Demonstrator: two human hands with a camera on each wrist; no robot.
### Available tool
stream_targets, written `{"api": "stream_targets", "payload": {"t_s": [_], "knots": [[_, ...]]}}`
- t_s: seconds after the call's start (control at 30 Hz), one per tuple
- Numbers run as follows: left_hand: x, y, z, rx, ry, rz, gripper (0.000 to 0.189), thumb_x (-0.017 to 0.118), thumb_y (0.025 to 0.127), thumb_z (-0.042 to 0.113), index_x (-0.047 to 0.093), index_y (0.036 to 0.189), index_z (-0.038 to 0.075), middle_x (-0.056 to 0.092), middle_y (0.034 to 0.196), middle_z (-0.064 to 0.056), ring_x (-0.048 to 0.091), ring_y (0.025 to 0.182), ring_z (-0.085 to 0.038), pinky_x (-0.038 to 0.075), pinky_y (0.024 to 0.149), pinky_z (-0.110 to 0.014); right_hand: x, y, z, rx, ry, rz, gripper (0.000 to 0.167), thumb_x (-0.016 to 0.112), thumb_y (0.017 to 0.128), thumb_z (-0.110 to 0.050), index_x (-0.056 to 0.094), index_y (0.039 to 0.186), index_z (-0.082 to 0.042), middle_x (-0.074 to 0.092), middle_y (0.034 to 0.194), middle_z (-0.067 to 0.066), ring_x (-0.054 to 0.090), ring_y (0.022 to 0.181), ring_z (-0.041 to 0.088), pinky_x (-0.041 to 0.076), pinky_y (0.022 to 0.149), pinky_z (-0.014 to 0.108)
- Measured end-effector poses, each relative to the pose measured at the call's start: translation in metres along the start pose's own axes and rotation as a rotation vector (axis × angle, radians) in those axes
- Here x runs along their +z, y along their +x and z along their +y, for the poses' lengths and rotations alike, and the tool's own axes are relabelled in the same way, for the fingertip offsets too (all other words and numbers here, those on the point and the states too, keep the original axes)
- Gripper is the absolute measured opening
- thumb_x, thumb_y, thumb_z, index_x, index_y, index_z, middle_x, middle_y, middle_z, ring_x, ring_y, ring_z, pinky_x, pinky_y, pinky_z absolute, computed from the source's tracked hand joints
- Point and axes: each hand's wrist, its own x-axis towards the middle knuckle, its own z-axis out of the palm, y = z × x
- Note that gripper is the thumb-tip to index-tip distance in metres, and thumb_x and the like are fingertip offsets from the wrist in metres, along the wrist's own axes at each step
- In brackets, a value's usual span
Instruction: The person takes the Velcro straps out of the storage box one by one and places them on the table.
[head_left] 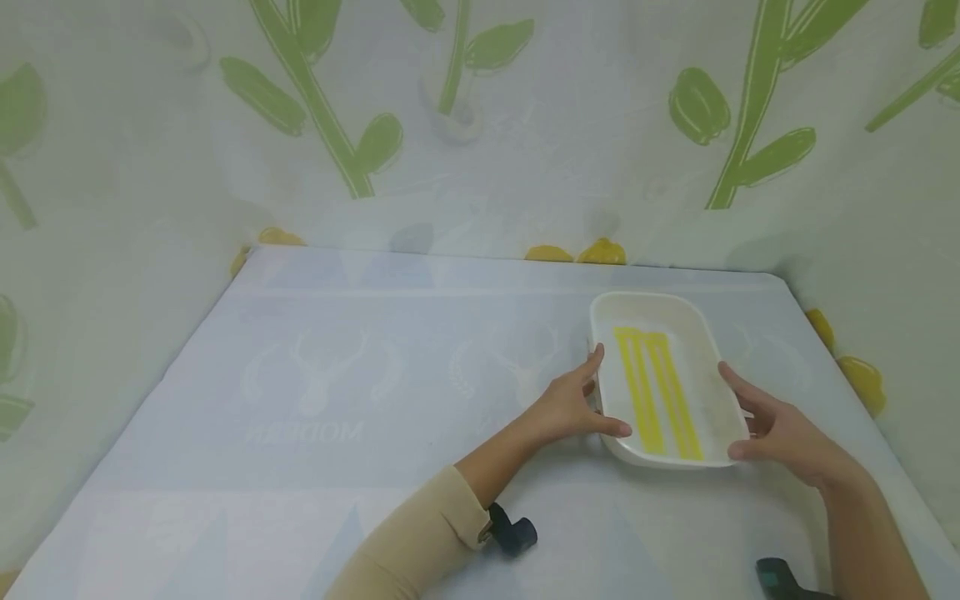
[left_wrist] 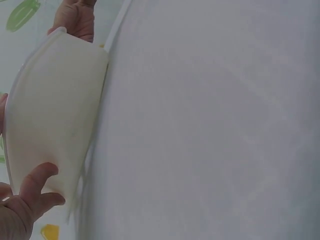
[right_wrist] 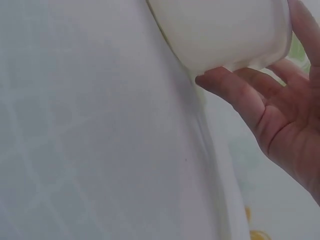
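A white tray is at the right part of the pale tabletop, and two hands have hold of it, one on each side (I can't tell if its bottom touches the table). The left hand grips the left side with its fingers spread apart and its thumb by the near corner, and the right hand grips the right side, thumb and fingers apart too. Long yellow strips run down the tray's bottom, from the far end to the near end.
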Motion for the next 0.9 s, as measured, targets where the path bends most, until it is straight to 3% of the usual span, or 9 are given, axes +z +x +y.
{"api": "stream_targets", "payload": {"t_s": [0.07, 0.17, 0.3, 0.63, 0.9], "knots": [[-0.003, -0.001, -0.002, -0.002, -0.01, -0.002, 0.115, 0.088, 0.065, 0.031, 0.011, 0.151, 0.035, 0.025, 0.154, 0.003, 0.04, 0.134, -0.015, 0.036, 0.107, -0.03, 0.003, 0.001, -0.002, -0.016, 0.056, -0.011, 0.103, 0.077, 0.076, -0.006, 0.011, 0.152, -0.027, 0.027, 0.146, -0.018, 0.051, 0.102, -0.013, 0.05, 0.074, 0.017], [-0.006, -0.004, -0.005, 0.001, -0.019, -0.001, 0.115, 0.088, 0.065, 0.03, 0.011, 0.151, 0.035, 0.023, 0.155, 0.004, 0.04, 0.134, -0.015, 0.036, 0.106, -0.03, 0.007, 0.004, -0.005, -0.015, 0.101, -0.026, 0.104, 0.077, 0.076, -0.005, 0.01, 0.152, -0.027, 0.027, 0.152, 0.001, 0.055, 0.1, -0.009, 0.051, 0.072, 0.02], [-0.01, -0.008, -0.007, 0.014, -0.027, -0.002, 0.116, 0.088, 0.065, 0.029, 0.011, 0.152, 0.032, 0.019, 0.156, 0.007, 0.039, 0.134, -0.015, 0.036, 0.107, -0.03, 0.01, 0.007, -0.011, 0.024, 0.052, -0.014, 0.106, 0.079, 0.074, -0.009, 0.009, 0.152, -0.027, 0.018, 0.15, 0.033, 0.052, 0.097, -0.012, 0.05, 0.072, 0.019], [-0.021, -0.017, -0.011, 0.022, -0.025, -0.014, 0.116, 0.087, 0.066, 0.03, 0.008, 0.152, 0.033, 0.02, 0.155, 0.005, 0.036, 0.136, -0.015, 0.031, 0.11, -0.034, 0.021, 0.012, -0.022, 0.007, 0.08, -0.015, 0.108, 0.08, 0.071, -0.008, 0.011, 0.152, -0.021, 0.016, 0.151, 0.032, 0.052, 0.098, -0.012, 0.051, 0.073, 0.02], [-0.027, -0.023, -0.014, 0.03, -0.035, -0.008, 0.115, 0.086, 0.067, 0.029, 0.008, 0.152, 0.03, 0.018, 0.156, 0.006, 0.036, 0.136, -0.016, 0.032, 0.11, -0.036, 0.027, 0.017, -0.028, 0.018, 0.108, -0.01, 0.107, 0.082, 0.071, -0.012, 0.012, 0.152, -0.024, 0.018, 0.151, 0.032, 0.056, 0.096, -0.009, 0.051, 0.071, 0.02]]}}
